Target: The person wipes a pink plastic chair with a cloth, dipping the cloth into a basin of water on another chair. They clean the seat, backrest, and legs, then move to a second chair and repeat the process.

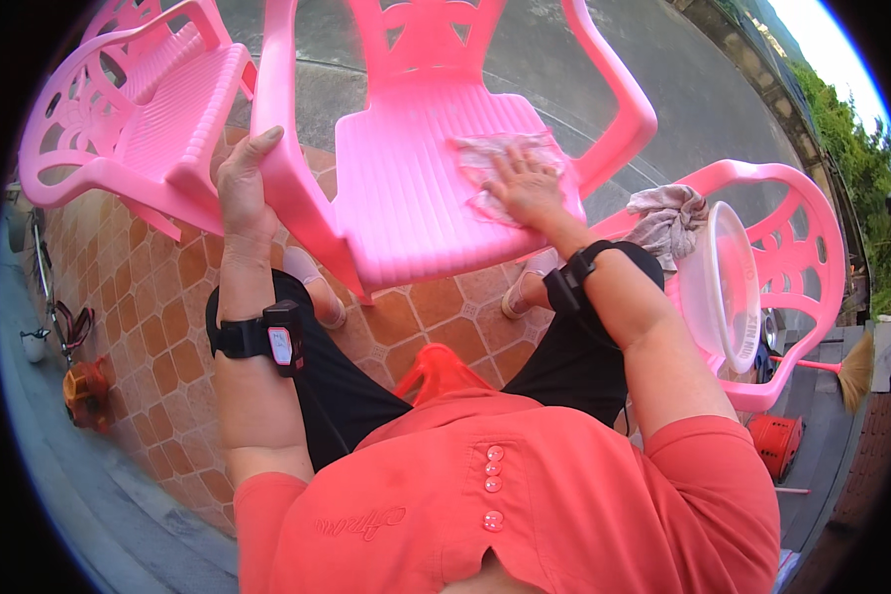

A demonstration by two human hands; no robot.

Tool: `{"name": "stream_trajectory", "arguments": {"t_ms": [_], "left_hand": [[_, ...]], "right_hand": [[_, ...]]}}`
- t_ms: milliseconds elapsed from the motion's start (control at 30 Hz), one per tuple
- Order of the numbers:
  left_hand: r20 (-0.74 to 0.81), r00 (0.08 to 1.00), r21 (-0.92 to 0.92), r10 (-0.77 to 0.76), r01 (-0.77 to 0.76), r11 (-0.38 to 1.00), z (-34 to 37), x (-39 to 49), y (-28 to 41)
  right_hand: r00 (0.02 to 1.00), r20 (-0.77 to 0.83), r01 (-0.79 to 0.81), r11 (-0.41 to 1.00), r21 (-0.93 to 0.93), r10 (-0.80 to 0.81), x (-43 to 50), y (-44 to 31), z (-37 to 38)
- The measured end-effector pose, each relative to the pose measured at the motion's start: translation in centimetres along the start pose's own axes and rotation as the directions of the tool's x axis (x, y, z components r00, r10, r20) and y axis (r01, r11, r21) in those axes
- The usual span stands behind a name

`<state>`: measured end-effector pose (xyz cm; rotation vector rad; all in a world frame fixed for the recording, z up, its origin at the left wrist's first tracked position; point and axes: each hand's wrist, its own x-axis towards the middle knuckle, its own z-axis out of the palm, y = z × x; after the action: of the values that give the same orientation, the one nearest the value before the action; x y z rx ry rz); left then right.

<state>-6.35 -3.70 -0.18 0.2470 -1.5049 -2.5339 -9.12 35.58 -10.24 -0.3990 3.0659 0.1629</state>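
A pink plastic armchair (401, 193) stands in front of me, its ribbed seat facing up. My left hand (249, 178) grips the chair's left arm from the side, with the thumb on top. On the right part of the seat lies a pink and white cloth (482, 152), partly bunched. My right hand (527, 185) presses flat on this cloth with the fingers spread, hiding part of it. Both wrists wear black straps with small devices.
At left stands another pink chair (178, 126). A third pink chair (824, 260) at right bears a translucent plastic basin (735, 289) and a crumpled grey cloth (668, 211). Beyond it are a broom (854, 371) and a red container (776, 445). An orange-and-black motorised tool (85, 390) lies far left on tiles.
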Motion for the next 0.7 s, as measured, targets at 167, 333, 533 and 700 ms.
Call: {"name": "stream_trajectory", "arguments": {"t_ms": [167,333,533,700], "left_hand": [[-0.023,1.0,-0.008,0.02,-0.02,1.0,-0.1,0.0,-0.6],[0.127,0.989,-0.02,-0.07,0.073,0.997,-0.3,0.0,-0.2],[0.321,0.943,0.012,-0.092,0.093,0.996,-0.4,-0.3,0.3],[0.301,0.95,0.094,-0.083,0.057,0.994,-0.2,-0.9,1.0]], "right_hand": [[1.0,-0.013,-0.029,0.998,-0.062,0.028,-3.6,-0.3,0.1],[0.905,-0.195,0.418,0.88,0.227,-0.379,-5.5,-13.8,0.9],[0.95,-0.078,0.311,0.886,0.344,-0.303,5.9,-17.7,0.0],[0.997,0.002,-0.077,0.971,0.228,0.078,8.4,-9.9,1.0]]}}
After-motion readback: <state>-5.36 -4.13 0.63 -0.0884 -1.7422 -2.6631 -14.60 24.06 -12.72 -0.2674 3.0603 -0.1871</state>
